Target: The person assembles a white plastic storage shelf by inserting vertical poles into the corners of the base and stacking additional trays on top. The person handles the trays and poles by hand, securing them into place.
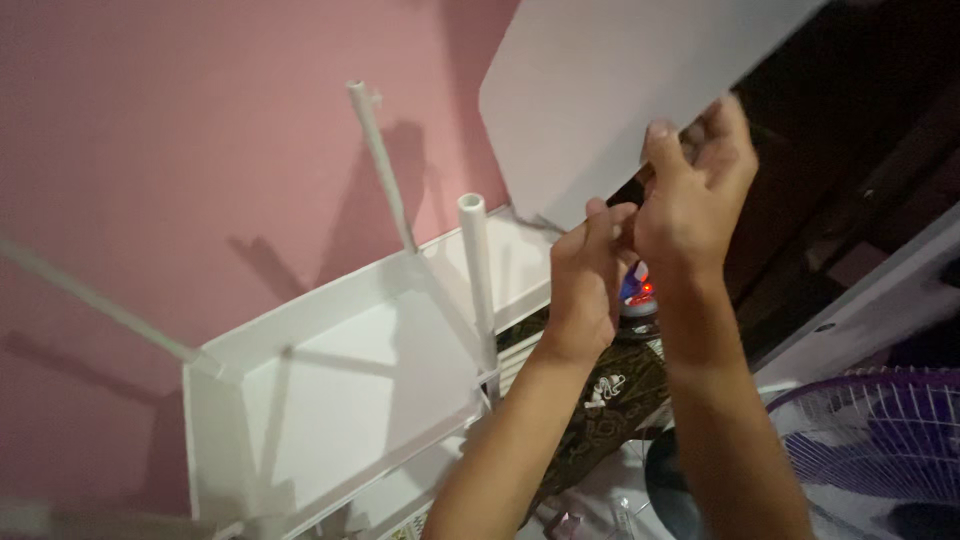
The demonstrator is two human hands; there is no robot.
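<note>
Open room is seen inside the white tray shelf [330, 390], hemmed by its raised rim. Upright white tubes [478, 280] block the middle. Overhead passage is closed by the tilted white panel [590, 90]; a purple fan [880, 440] possibly crowds lower right.

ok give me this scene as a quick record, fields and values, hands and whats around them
left hand: raised, fingertips pinched at the lower edge of the white panel
right hand: thumb pressed on the panel's edge, fingers behind it
panel: flat, white, rounded corner, held tilted above the shelf
shelf: white tray with raised rim, against the pink wall
poles: white tubes standing up from the tray's corners
nearby: fan with purple guard at lower right
</note>
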